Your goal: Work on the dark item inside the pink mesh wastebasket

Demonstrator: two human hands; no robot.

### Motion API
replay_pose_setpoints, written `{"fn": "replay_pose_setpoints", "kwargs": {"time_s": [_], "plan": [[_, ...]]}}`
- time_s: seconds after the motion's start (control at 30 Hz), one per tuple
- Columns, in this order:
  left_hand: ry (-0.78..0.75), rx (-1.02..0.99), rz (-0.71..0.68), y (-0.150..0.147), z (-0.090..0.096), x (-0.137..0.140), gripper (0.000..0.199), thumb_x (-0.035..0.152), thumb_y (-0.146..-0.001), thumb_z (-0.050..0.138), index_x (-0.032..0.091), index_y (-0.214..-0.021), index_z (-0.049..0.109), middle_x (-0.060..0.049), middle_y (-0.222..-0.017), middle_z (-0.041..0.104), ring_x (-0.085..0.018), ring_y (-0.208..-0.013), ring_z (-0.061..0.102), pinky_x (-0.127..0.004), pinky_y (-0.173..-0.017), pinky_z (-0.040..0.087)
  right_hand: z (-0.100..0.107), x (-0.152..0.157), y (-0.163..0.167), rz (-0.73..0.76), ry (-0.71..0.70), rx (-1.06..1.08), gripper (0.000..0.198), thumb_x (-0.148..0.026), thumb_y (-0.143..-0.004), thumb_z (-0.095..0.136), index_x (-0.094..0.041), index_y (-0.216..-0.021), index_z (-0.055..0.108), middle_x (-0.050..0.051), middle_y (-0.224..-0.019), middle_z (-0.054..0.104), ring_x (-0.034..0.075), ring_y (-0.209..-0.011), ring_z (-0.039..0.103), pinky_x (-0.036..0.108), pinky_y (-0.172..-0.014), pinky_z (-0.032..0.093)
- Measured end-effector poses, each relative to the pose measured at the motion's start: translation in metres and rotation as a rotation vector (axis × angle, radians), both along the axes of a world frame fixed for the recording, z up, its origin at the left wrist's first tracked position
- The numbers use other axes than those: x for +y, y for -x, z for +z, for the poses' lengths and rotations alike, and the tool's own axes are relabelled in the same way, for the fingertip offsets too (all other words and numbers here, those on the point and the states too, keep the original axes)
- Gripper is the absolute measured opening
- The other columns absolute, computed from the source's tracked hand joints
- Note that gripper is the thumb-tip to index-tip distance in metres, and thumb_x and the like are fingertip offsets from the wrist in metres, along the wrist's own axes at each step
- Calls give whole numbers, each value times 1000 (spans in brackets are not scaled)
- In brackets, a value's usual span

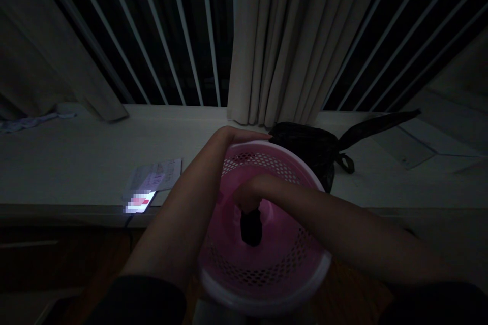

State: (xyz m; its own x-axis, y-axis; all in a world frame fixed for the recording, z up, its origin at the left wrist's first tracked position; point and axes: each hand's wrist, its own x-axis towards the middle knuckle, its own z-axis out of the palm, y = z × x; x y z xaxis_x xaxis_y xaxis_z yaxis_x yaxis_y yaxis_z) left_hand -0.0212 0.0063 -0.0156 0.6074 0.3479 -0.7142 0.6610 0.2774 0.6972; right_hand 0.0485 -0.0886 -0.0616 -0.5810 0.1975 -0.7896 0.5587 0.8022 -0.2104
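Working in near dark over a pink perforated plastic basket (263,306), mouth turned up toward the head camera. Reaching down inside the basket with the right hand (249,193), fingers apparently clamped on a small black cloth bundle (251,228) (perhaps a sock, though too dark to be sure). Holding that bundle near the basket's floor; impossible to tell whether touching it or just clear. Laying the left hand (238,135) along the basket's far rim, fingers stretched out straight, thumb out of sight; cannot tell whether clamped on the rim or merely resting against it. Probably set there to brace the basket against tipping or sliding, leaving the right hand free to work inside. Seen just beyond the basket, to the right: a black plastic bag (301,144), one long end stretching away, slumped on the white window ledge (84,167). Seen on the ledge left of the basket: a printed sheet (171,170) and a lit phone (143,202) beside the front edge, perhaps placed for easy glancing, screen too blurred to read. Hanging behind the basket: a beige curtain (263,51).
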Motion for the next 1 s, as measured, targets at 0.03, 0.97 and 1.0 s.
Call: {"fn": "replay_pose_setpoints", "kwargs": {"time_s": [0.03,0.97,1.0], "plan": [[13,-11,-3,0,-1,0,65,74,-77,46,23,-110,68,-5,-91,73,-27,-104,63,-36,-94,45,0,0,0,41,-12,-33,14,-10,-80,55,-9,-68,64,1,-57,52,14,-61,51,28,-62,39],[-38,14,-4,-1,-1,-3,56,67,-79,46,23,-106,70,-5,-94,74,-26,-101,64,-35,-89,48,-7,0,1,112,-23,-110,15,-16,-83,52,-8,-80,64,0,-62,52,13,-59,50,28,-59,40],[-40,16,-6,-1,-1,-3,57,67,-78,46,23,-106,70,-5,-95,74,-26,-101,64,-34,-89,48,-6,0,0,111,-21,-111,15,-16,-82,52,-9,-80,64,0,-62,53,13,-59,50,28,-59,40]]}}
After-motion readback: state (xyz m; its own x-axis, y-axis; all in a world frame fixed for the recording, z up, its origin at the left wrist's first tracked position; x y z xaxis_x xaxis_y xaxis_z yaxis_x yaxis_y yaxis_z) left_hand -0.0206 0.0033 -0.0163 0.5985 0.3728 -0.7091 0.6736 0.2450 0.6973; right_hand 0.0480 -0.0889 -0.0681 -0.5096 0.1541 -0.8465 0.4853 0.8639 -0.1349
